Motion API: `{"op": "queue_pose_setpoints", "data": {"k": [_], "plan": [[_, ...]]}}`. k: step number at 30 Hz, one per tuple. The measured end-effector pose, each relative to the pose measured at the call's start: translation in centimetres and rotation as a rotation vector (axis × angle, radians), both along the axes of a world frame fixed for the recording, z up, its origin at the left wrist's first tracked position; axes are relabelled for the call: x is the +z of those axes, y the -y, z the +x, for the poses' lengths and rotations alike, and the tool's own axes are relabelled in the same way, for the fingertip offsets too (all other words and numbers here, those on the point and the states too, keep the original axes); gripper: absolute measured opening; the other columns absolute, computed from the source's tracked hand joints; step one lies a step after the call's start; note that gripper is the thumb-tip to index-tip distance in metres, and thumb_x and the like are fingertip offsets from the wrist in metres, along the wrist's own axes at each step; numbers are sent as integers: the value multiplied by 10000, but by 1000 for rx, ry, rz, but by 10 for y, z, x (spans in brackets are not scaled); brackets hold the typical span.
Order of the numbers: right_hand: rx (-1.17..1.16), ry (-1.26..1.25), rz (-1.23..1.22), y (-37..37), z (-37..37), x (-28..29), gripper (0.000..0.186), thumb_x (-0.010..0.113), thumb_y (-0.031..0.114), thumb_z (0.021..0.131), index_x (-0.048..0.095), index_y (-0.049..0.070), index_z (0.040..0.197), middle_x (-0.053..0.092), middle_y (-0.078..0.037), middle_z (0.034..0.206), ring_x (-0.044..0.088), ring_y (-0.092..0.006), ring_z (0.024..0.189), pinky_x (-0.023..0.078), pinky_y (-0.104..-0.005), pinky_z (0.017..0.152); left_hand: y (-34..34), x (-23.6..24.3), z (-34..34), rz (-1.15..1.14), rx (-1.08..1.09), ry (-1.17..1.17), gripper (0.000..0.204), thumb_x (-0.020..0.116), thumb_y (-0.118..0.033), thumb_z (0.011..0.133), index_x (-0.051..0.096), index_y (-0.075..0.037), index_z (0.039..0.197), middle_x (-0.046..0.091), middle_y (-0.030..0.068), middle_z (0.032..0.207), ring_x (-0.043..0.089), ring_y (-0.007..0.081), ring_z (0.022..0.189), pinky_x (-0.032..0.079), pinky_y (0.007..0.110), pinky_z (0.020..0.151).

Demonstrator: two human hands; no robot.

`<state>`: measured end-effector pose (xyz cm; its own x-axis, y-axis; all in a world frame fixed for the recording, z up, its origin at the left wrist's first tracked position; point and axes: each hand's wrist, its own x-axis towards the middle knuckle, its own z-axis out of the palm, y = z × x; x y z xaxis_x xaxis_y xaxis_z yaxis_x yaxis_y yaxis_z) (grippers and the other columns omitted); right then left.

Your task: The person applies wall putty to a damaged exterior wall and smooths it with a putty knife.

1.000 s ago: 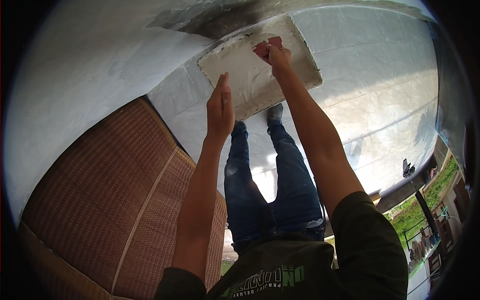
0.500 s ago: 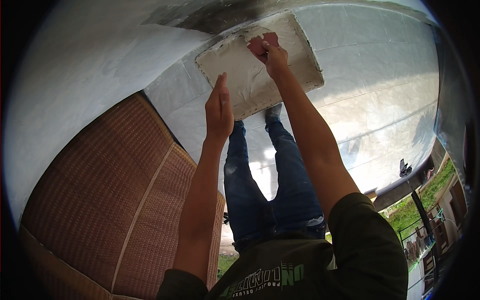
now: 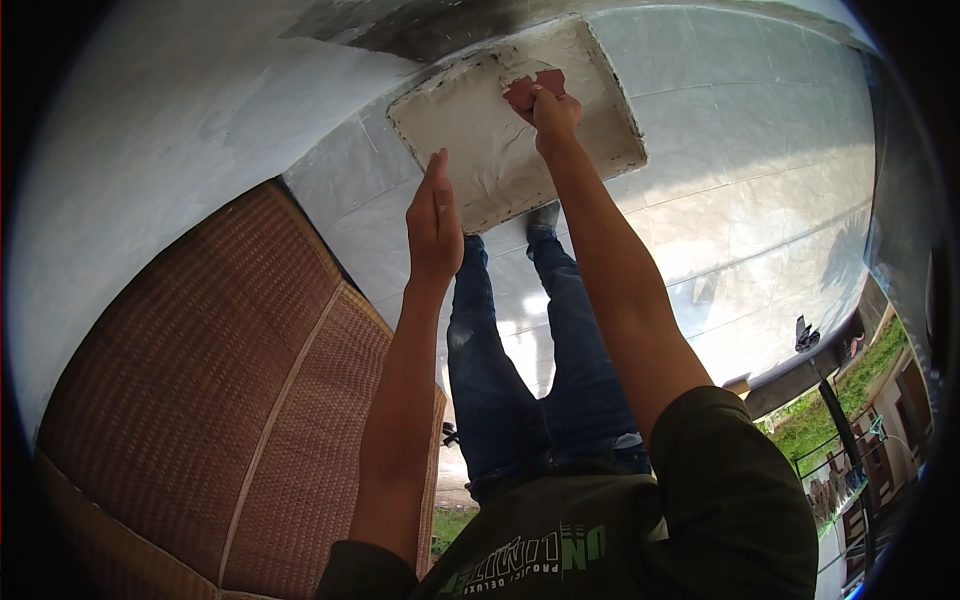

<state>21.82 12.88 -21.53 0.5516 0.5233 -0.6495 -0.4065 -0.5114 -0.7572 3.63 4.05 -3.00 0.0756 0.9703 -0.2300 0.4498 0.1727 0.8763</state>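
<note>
A shallow rectangular tray [image 3: 629, 112] with dark, crusted edges lies beyond my feet, coated with off-white paste [image 3: 480, 130]. My right hand [image 3: 556, 113] grips a reddish-brown flat spreader [image 3: 533, 89] with a notched edge, thumb on its near side. The blade sits over the paste in the tray's far right part; whether it touches is hard to tell. At the tray's near left side is my left hand [image 3: 436, 222], held edge-on with fingers stretched and together. Nothing shows in it, and I cannot tell whether it touches the tray.
A pale wall [image 3: 200, 110] with a dark grey patch [image 3: 440, 30] rises at the left and far side. Brown woven matting [image 3: 200, 380] stands at the left. Large grey tiles [image 3: 740, 130] cover the floor. Grass [image 3: 850, 375] and a railing appear at the far right.
My right hand and the spreader have shifted slightly right and nearer across the paste. The left hand stays almost where it was, with its fingers still straight.
</note>
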Motion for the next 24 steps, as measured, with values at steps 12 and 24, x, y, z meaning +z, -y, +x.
{"op": "queue_pose_setpoints", "data": {"k": [12, 24], "plan": [[-147, -551, 157, -11, -18, 25, 327, 569, 43, 930, 458, -106, 1199, 578, -211, 1151, 649, -333, 997, 624, -463, 801, 13, 4, -12, 0, 2, -21, 479, 314, -245, 1056, 465, 93, 1359, 503, 278, 1379, 434, 368, 1349, 319, 397, 1128], [161, -773, 313, 37, -26, 103, 273, 551, 168, 992, 525, 54, 1239, 619, -105, 1182, 631, -253, 1073, 553, -432, 941, 22, 51, -26, 44, 88, -54, 515, 289, -294, 1066, 431, 71, 1400, 480, 248, 1417, 415, 321, 1369, 292, 379, 1138]]}}
